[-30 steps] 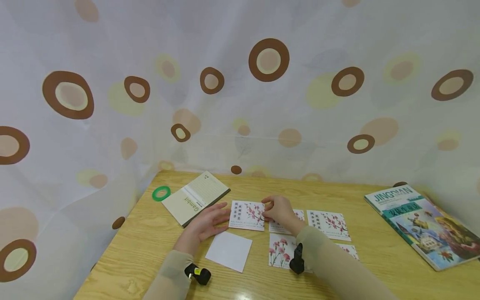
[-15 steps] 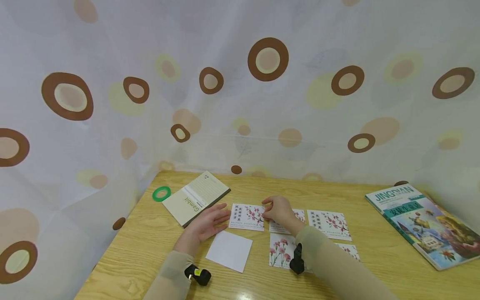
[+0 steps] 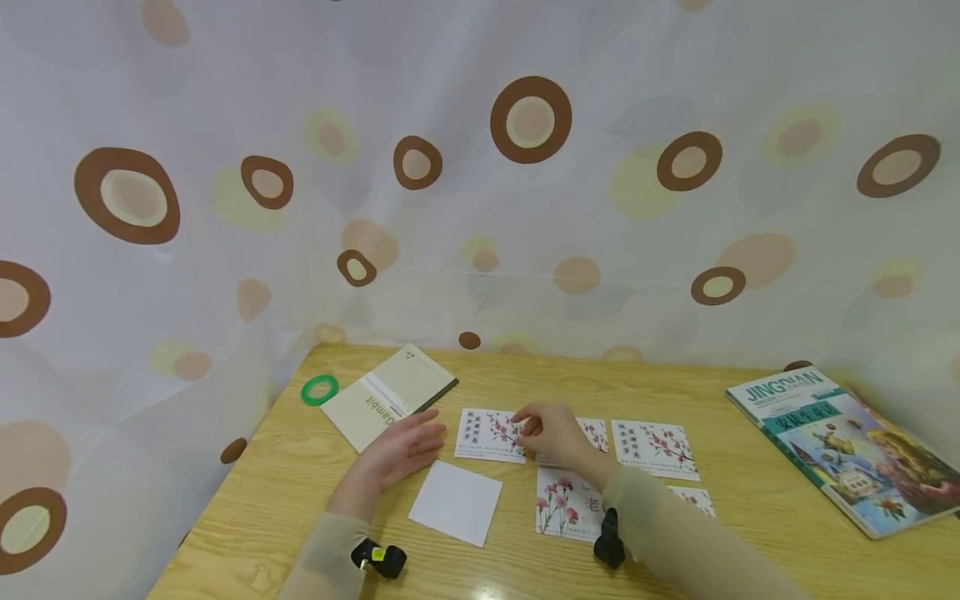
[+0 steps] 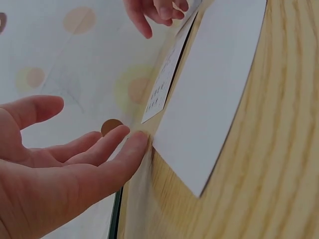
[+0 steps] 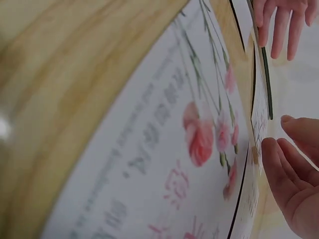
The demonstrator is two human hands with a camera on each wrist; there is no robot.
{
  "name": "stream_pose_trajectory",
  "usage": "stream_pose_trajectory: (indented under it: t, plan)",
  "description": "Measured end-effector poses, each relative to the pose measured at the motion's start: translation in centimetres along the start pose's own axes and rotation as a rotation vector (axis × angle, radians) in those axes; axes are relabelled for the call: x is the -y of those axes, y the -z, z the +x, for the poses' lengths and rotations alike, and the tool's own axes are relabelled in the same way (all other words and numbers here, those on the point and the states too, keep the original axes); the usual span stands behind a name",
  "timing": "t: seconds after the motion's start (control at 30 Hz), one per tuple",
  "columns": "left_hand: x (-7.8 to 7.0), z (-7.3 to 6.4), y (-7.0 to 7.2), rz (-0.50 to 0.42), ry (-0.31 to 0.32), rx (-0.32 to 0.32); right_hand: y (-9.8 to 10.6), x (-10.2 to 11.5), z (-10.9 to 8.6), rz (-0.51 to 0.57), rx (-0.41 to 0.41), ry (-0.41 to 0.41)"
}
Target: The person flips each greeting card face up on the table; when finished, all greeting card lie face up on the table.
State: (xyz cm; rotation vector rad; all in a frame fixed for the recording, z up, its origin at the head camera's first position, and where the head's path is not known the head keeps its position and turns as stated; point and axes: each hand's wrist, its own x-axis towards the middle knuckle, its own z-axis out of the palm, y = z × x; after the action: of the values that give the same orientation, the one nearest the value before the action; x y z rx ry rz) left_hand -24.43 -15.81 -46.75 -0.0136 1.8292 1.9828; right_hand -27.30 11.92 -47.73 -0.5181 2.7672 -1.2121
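Observation:
A plum-blossom card (image 3: 483,435) with dark characters lies flat between both hands. My left hand (image 3: 397,454) hovers to its left, fingers extended and holding nothing. In the left wrist view its fingers (image 4: 107,149) are near the corner of a blank white card (image 4: 209,94). My right hand (image 3: 558,435) is over the plum-blossom card's right edge, fingers loosely bent. The right wrist view shows its thumb (image 5: 301,130) apart from the fingers, nothing between them. Under and beside that forearm are a carnation card (image 3: 558,504), a partly hidden blossom card (image 3: 596,433) and another blossom card (image 3: 660,450).
A cream notebook (image 3: 386,396) marked Gambit lies at the back left, with a green tape ring (image 3: 320,390) beside it. A magazine (image 3: 840,450) occupies the right side. One more card (image 3: 696,498) is mostly covered by the right sleeve. A patterned curtain (image 3: 480,208) hangs behind the table.
The left hand has drawn back leftward, away from the plum-blossom card. The right hand has loosened from the card's right edge and shifted slightly left. The card's far edge has lowered.

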Motion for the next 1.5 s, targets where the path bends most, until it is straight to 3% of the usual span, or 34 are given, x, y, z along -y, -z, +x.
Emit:
stream_pose_trajectory:
  t: [0.23, 0.5, 0.7, 1.03, 1.23, 1.33, 1.5]
  plan:
    - [0.3, -1.0, 0.5, 0.025, 0.027, 0.011, -0.8, 0.9, -1.5, -0.039, 0.086, 0.143]
    - [0.2, -2.3, 1.6, 0.015, 0.025, 0.020, -1.6, 1.4, -2.8, 0.002, 0.181, 0.254]
    - [0.3, -3.2, 2.2, 0.018, 0.039, 0.003, -1.8, 1.7, -3.5, -0.122, 0.208, 0.386]
    - [0.2, -3.3, 2.3, 0.012, 0.072, -0.047, -2.6, 2.7, -5.0, -0.358, 0.247, 0.564]
    - [0.1, -3.3, 2.6, 0.028, 0.081, -0.029, -3.1, 3.1, -5.6, -0.446, 0.240, 0.680]
    - [0.2, -3.3, 2.7, 0.028, 0.081, -0.009, -3.3, 3.2, -5.6, -0.475, 0.256, 0.712]
    - [0.3, -3.3, 2.8, 0.016, 0.079, 0.013, -3.3, 3.3, -5.7, -0.511, 0.311, 0.696]
